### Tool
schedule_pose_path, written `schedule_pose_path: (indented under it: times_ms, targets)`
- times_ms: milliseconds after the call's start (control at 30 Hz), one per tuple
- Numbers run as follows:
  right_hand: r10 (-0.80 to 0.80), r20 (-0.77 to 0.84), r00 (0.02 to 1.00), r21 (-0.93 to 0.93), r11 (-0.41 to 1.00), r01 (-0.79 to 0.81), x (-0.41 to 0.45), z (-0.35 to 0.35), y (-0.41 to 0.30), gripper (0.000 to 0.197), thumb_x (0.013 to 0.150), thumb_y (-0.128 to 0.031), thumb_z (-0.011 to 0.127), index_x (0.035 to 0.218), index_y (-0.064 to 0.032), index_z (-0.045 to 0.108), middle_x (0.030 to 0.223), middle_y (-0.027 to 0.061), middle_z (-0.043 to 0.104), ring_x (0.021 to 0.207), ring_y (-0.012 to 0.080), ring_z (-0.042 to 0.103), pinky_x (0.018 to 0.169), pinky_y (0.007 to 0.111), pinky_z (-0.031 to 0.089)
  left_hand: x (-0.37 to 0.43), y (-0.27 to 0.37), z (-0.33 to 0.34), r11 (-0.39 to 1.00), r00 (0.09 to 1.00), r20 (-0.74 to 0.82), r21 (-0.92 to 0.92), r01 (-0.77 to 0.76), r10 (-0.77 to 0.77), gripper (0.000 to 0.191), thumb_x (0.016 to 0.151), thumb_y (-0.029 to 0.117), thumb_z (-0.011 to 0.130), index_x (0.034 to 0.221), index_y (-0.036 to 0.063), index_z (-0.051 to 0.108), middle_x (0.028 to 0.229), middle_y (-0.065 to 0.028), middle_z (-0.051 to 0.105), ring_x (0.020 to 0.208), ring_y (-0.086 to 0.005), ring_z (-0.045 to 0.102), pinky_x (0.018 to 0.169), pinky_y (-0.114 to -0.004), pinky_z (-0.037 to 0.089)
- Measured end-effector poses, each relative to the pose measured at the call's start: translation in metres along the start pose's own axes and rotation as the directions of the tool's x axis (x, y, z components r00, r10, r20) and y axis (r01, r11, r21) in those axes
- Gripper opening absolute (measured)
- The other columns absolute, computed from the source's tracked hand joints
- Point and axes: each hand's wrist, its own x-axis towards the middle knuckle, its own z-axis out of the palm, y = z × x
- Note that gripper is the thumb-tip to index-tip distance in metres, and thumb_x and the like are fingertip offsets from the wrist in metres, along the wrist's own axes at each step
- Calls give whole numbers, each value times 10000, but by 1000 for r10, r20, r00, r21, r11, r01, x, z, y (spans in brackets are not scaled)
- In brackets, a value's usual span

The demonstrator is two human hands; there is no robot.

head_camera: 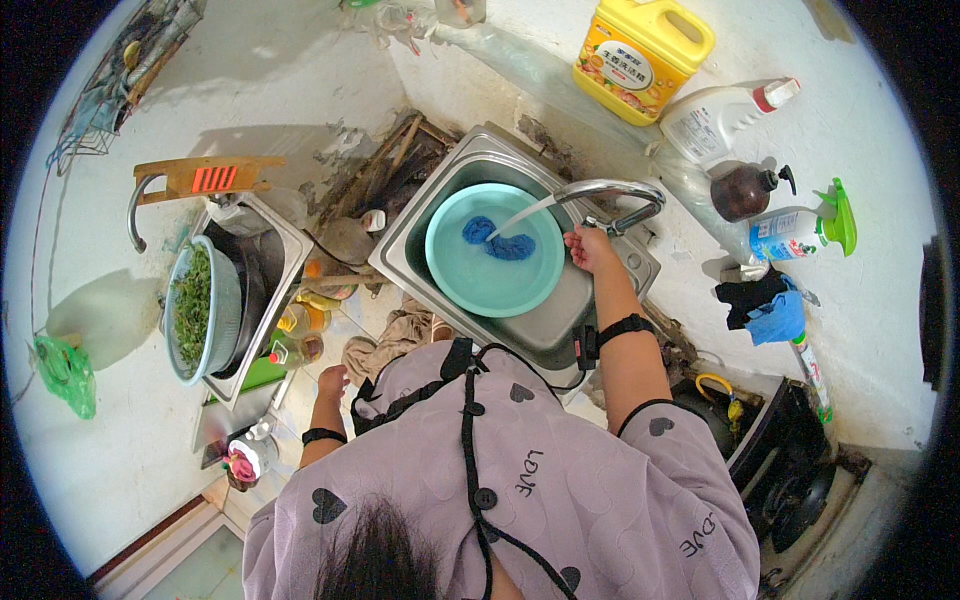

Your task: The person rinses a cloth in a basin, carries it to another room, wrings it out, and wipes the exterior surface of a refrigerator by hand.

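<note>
Water runs from a curved chrome faucet [611,191] into a turquoise plastic basin [556,274] inside a stainless steel sink [544,326]. A blue cloth [510,246] lies in the water, in the path of the stream. My right hand [589,247] is at the basin's right rim, just below the faucet's base, with its fingers curled. Whether it touches the faucet's handle is hidden. My left hand [334,382] hangs low at my side with nothing in it, its fingers loosely bent.
A colander [231,300] of leafy greens stands on a second sink [289,259] at left. Oil bottles [304,319] are below it. Along the right wall are a yellow detergent jug [649,56], spray bottles [787,232] and a brown pump bottle [739,193]. A gas stove [787,465] stands at lower right.
</note>
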Motion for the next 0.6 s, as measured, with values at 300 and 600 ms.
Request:
schedule_pose_path:
  times_ms: [300,600]
  targets:
    - [2,-12,1000,-5,1000,-2,-8,13,-6,347,914,-369,452,786,-93,618,612,-31,571,458,79,419,446,255,357,32,-45,-9,963,964,110,95,-253,243,326,790,239,542,1080,97,586,956,-41,603,811,-210,601,623,-387,404]
    - [-8,-63,998,20,1000,9,-10,4,-2,347,919,-350,449,771,-79,607,604,-23,554,444,83,406,427,248,347,2,-9,6,1000,1000,17,3,25,-25,321,790,243,544,1078,109,589,930,-25,604,799,-191,600,625,-384,403]
